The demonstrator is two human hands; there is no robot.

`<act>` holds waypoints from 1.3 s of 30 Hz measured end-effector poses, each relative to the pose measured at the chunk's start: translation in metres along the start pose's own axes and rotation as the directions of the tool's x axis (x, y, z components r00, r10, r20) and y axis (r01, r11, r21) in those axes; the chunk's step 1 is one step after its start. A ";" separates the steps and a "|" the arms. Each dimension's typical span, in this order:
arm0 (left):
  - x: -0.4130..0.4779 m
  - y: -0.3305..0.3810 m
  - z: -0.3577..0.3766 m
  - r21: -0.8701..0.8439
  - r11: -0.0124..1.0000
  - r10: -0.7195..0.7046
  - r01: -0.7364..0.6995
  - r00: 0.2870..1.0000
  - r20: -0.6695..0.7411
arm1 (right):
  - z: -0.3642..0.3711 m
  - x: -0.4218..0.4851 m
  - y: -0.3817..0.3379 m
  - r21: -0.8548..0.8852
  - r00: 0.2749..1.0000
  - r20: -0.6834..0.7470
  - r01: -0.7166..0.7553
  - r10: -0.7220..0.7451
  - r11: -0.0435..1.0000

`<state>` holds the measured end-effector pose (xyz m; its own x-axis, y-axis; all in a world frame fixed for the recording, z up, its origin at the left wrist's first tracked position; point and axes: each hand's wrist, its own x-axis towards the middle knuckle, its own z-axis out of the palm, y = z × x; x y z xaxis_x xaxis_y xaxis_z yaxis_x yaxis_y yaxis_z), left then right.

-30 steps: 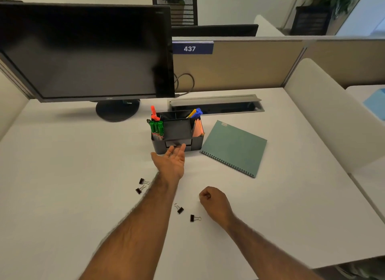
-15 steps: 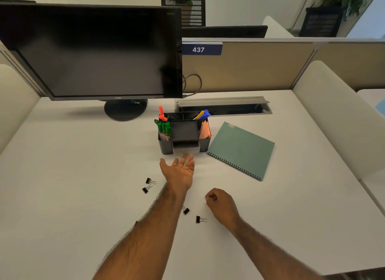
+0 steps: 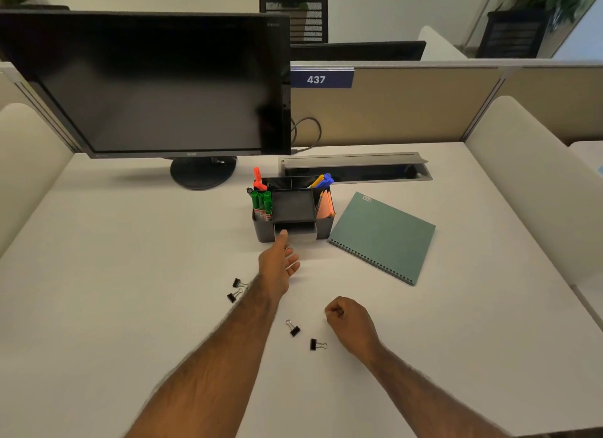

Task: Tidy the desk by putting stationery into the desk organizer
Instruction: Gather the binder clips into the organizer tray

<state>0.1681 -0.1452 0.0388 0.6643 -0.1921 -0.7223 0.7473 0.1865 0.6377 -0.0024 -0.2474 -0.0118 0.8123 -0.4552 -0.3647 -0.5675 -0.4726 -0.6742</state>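
Left hand (image 3: 277,264), fingers loose, reaches the organizer (image 3: 263,230), thumb at its drawer front. Right hand (image 3: 350,323) rests clenched, a clip (image 3: 317,344) just beside.

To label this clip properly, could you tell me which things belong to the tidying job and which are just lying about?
Job: desk organizer, four black binder clips loose on the desk, left hand at the organizer's front, fisted right hand.
Lying about: green spiral notebook, monitor, cable tray, desk sign 437.
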 end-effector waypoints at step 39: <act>-0.088 -0.085 -0.189 0.951 -0.006 0.636 -0.309 0.732 0.242 | 0.036 -0.015 -0.056 -0.578 0.898 0.213 0.433 -0.385 0.691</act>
<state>0.0435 0.0381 -0.0021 0.9650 -0.2555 -0.0586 -0.1984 -0.8581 0.4736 0.0223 -0.1868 0.0086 0.9766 -0.0666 -0.2047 -0.1184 -0.9603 -0.2527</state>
